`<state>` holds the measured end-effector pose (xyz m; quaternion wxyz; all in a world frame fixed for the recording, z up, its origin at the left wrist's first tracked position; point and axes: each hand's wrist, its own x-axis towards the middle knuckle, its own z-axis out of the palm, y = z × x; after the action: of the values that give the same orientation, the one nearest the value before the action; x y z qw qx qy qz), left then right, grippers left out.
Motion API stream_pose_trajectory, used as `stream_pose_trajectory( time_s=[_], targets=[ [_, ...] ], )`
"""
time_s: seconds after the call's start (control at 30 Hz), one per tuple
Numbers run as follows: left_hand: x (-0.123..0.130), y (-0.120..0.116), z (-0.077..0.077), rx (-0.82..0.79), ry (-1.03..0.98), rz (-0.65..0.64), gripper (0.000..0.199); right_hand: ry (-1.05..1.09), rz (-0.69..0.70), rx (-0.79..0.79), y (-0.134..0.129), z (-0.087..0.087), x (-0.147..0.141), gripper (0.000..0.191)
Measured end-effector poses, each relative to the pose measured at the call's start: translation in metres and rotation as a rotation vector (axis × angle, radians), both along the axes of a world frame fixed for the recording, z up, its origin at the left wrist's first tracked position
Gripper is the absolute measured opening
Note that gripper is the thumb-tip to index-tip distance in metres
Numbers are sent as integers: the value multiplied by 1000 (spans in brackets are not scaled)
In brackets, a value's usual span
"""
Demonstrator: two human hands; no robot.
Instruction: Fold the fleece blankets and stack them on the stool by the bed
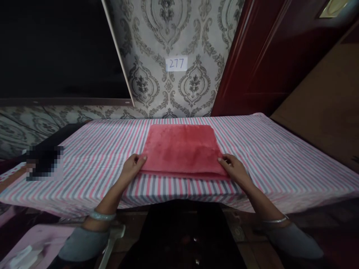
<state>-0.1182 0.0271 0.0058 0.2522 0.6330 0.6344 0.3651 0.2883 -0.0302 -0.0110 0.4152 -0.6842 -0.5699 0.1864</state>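
A folded red plush cloth (181, 149) lies flat near the front edge of a table covered with a striped tablecloth (109, 149). Its front edge shows two layers, slightly apart. My left hand (134, 164) pinches the cloth's front left corner between thumb and fingers. At the front right corner, my right hand (231, 166) grips the cloth in the same way, thumb on top. The fingertips under the cloth are partly hidden on both sides.
A dark screen (61, 52) hangs at the upper left, beside a patterned wall with a paper marked 277 (176, 63). A red door (252, 56) stands behind right. A pink stool (36, 243) is at the lower left.
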Motion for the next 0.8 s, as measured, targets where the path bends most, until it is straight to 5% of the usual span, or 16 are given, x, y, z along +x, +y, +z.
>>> stream_pose_trajectory(
  time_s=[0.37, 0.6, 0.67, 0.8],
  targets=[
    [3, -5, -12, 43, 88, 21, 49, 97, 63, 97, 0, -17, -4, 30],
    [-7, -7, -14, -6, 143, -37, 52, 65, 85, 27, -2, -36, 13, 38],
    [-10, -4, -10, 17, 90, -6, 59, -6, 27, 56, -2, -29, 14, 49],
    [7, 12, 5, 368, 191, 15, 66, -298, 48, 318, 11, 8, -13, 66]
  ],
)
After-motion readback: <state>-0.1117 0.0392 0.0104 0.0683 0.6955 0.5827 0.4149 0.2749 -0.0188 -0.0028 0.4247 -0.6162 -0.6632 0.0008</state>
